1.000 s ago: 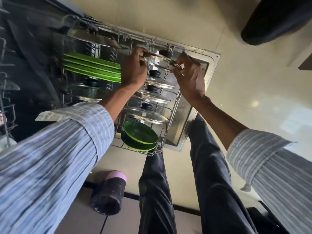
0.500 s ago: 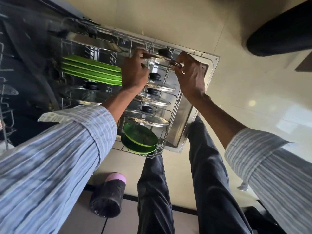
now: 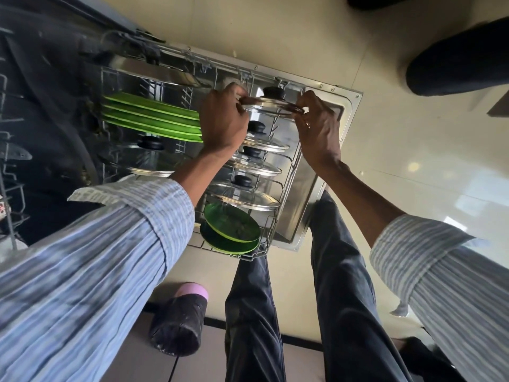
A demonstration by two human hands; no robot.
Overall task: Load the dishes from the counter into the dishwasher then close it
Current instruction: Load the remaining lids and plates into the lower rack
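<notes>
So this is mid-loading, specifically the "slot a lid into the rack" step. Both hands are on one glass lid with a black knob, held on edge over the far end of the pulled-out lower rack of the dishwasher. The left hand has its fingers curled over the lid's left rim, pinching it; the right hand pinches the opposite rim, fingers wrapped round the steel band. Neither hand is spread or free.

The lid sits at the head of a row: three more glass lids stand on edge just behind it toward the person, then two small green plates at the near end. A stack of green plates stands in the left part of the rack, with another lid below them.

Can't quite tell whether the lid's bottom edge is already seated between the tines or hovering just above them, the hands and glare cover that bit.

Next move, I'd guess: ease it down so the rim drops between two tines, keep it parallel to its neighbours so the knobs don't knock, then let go with both hands. The open door lies flat under the rack, so closing comes later.
</notes>
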